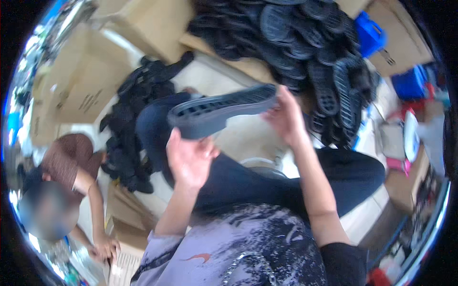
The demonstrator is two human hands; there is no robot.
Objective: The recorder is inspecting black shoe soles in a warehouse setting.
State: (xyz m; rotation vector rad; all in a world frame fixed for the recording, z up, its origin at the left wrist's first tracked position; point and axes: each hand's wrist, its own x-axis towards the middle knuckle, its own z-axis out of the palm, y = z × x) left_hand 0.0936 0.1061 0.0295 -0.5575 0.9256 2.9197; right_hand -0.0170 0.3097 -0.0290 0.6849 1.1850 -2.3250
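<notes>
A black shoe sole [223, 109] is held up in front of me, its ribbed, hollow inner side showing. My right hand [287, 117] grips its right end between thumb and fingers. At the left end, my left hand [189, 159] has its thumb against the sole's side wall, with the fingers bent just below the lower edge. How firmly the left fingers press on it is hard to see. Beyond my right hand, a large heap of black soles [305, 52] rests on cardboard. Another pile of dark pieces [138, 119] lies to the left of my knee.
Tall cardboard boxes [83, 81] stand at the far left. A co-worker [71, 162] crouches at the left with both hands by an open carton [126, 229]. Blue containers [369, 35] and a small carton [406, 183] are on the right. My bent legs [343, 176] frame the tiled floor.
</notes>
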